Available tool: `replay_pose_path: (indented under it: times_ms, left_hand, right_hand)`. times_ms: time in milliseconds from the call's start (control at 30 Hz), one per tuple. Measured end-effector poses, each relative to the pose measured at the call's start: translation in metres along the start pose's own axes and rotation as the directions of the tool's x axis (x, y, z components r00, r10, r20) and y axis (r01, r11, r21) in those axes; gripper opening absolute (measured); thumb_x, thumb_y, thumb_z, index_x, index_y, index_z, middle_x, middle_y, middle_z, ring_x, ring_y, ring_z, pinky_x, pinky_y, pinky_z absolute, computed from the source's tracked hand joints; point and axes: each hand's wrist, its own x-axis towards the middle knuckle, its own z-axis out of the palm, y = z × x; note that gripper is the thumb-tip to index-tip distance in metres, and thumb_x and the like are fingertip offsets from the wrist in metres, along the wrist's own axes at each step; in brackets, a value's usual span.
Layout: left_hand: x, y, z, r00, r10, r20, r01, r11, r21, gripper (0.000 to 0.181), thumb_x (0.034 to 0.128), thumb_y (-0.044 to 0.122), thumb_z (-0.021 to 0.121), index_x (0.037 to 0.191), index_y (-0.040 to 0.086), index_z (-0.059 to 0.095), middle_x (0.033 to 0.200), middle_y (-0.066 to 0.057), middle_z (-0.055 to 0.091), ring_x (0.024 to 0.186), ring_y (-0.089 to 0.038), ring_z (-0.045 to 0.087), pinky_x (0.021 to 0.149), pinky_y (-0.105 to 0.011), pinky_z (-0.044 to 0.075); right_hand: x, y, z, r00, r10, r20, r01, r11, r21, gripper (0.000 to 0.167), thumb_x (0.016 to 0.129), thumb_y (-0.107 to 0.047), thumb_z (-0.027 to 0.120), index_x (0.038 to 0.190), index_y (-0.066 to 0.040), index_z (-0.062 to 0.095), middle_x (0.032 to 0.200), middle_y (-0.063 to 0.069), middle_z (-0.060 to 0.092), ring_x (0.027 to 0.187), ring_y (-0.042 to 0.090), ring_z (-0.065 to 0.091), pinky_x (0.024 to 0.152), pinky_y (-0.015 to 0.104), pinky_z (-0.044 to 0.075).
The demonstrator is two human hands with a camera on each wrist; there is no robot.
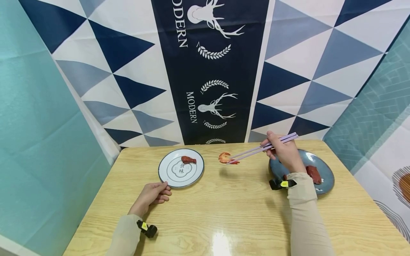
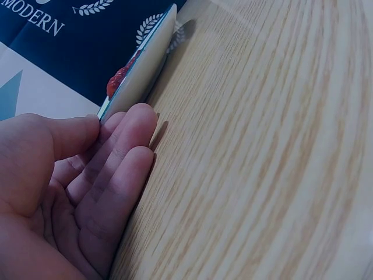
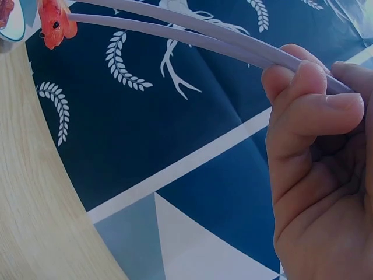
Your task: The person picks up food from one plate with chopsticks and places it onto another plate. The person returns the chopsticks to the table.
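Observation:
My right hand (image 1: 283,151) grips a pair of lilac chopsticks (image 1: 256,150), whose tips hold an orange-red shrimp-like piece (image 1: 225,158) above the table, between the two plates. In the right wrist view the fingers of my right hand (image 3: 320,140) curl round the chopsticks (image 3: 210,42), with the orange piece (image 3: 56,26) at their far ends. My left hand (image 1: 154,195) pinches the near rim of the white plate (image 1: 164,167), on which a dark red drumstick-shaped piece (image 1: 188,160) lies. Thumb and fingers of my left hand (image 2: 76,175) meet at the plate's edge (image 2: 140,76).
A blue-grey plate (image 1: 328,177) stands at the right, partly under my right wrist, with a dark red meat-like piece (image 1: 313,174) on it. The wooden table (image 1: 205,209) ends at a patterned cloth backdrop (image 1: 217,71). Teal cloth (image 1: 38,124) hangs at the left.

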Motion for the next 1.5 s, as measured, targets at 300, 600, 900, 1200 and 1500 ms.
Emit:
replay_pose_path:
  times_ms: [300,600,900,1200,1500]
  left_hand:
    - [-0.001,0.001,-0.001,1.000,-0.001,-0.004,0.001,1.000,0.003,0.038,0.1055,0.037,0.059,0.104,0.002,0.075,0.085,-0.003,0.076,0.066,-0.009,0.072,0.059,-0.023,0.059]
    - [-0.002,-0.001,-0.001,1.000,0.008,0.008,-0.008,1.000,-0.001,0.038,0.1052,0.037,0.060,0.104,0.003,0.075,0.085,-0.003,0.076,0.067,-0.009,0.072,0.059,-0.023,0.059]
    - [-0.002,-0.001,0.000,1.000,0.019,0.008,-0.019,1.000,-0.004,0.037,0.1052,0.036,0.060,0.102,0.003,0.075,0.084,-0.003,0.076,0.066,-0.009,0.072,0.059,-0.023,0.059]
    - [-0.002,-0.001,0.003,1.000,0.021,0.012,-0.021,1.000,-0.006,0.037,0.1051,0.037,0.060,0.103,0.003,0.075,0.084,-0.003,0.076,0.066,-0.009,0.071,0.058,-0.022,0.059]
    - [-0.001,-0.001,0.001,1.000,0.013,-0.005,-0.013,1.000,-0.002,0.037,0.1049,0.037,0.061,0.102,0.003,0.075,0.084,-0.003,0.076,0.065,-0.009,0.072,0.058,-0.022,0.059]
  right_hand:
    - [0.001,-0.001,0.008,1.000,-0.003,0.004,0.003,1.000,-0.005,0.053,0.111,-0.032,0.049,0.094,0.014,0.068,0.061,-0.002,0.066,0.045,0.007,0.054,0.039,0.024,0.042]
    - [0.001,0.001,0.014,0.999,0.037,-0.006,-0.037,0.999,0.002,0.057,0.110,-0.034,0.049,0.094,0.017,0.065,0.061,0.006,0.065,0.045,0.009,0.053,0.039,0.024,0.042]
    - [0.003,0.002,0.017,1.000,0.025,0.000,-0.025,1.000,0.005,0.056,0.110,-0.033,0.049,0.096,0.018,0.065,0.064,0.006,0.067,0.046,0.008,0.053,0.040,0.022,0.043]
    - [0.006,0.004,0.020,0.999,0.029,0.019,-0.029,1.000,0.006,0.054,0.110,-0.032,0.050,0.097,0.017,0.065,0.067,0.003,0.068,0.048,0.009,0.054,0.042,0.020,0.045]
    - [0.009,0.007,0.023,1.000,0.015,0.025,-0.016,1.000,0.026,0.052,0.111,-0.030,0.049,0.096,0.016,0.066,0.065,0.005,0.067,0.047,0.008,0.054,0.041,0.021,0.044]
